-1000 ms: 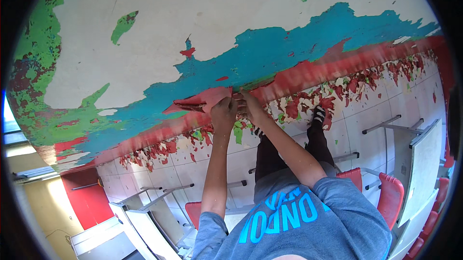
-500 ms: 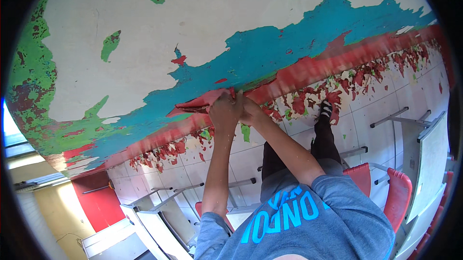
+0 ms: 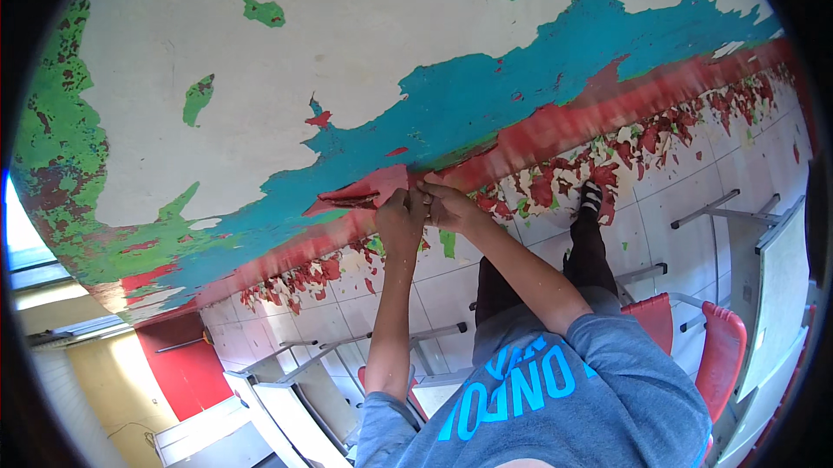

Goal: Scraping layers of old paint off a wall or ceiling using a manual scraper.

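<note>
A loose flap of red paint (image 3: 382, 183) stands away from the lower part of the wall in front of me, its torn edge curling to the left. My left hand (image 3: 402, 221) is closed on the flap's lower edge, knuckles toward me. Right beside it, my right hand (image 3: 449, 207) pinches the same flap, its fingertips close against the left hand's. The fingertips of both hands are partly hidden. Above the flap, blue paint (image 3: 486, 104) shows on the wall, with white paint (image 3: 243, 78) and green patches (image 3: 200, 99) higher up.
Red, white and green paint chips (image 3: 564, 177) litter the tiled floor (image 3: 668, 199) along the wall's foot. My sandalled foot (image 3: 591, 197) stands among them. Red chairs (image 3: 722, 351) and tilted tables (image 3: 772, 294) are at right; more furniture (image 3: 299, 416) is at lower left.
Both hands have come slightly down and toward me, showing more of the red flap above them. My right hand's fingers have straightened somewhat. The view has shifted a little.
</note>
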